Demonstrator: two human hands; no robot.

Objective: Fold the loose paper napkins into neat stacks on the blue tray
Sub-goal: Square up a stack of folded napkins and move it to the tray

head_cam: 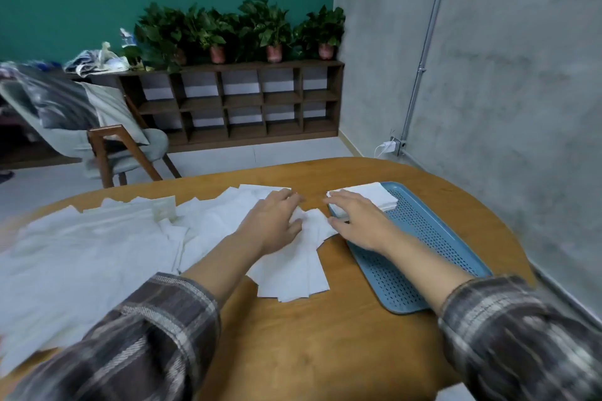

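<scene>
Reaching forward, the left hand (277, 225) lies flat with straight fingers on the loose napkins (286, 273); the right hand (358, 221) is spread over the blue tray (423, 238), fingertips at the folded stack (374, 194); its palm hides any contact beneath; the napkins at far left are blurred.

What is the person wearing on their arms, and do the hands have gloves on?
The left sleeve and the right sleeve are the same plaid shirt cloth, grey-brown checks with pale stripes, and leave the forearms uncovered. The left hand and the right hand are bare: no gloves, and no rings or watch show.
</scene>
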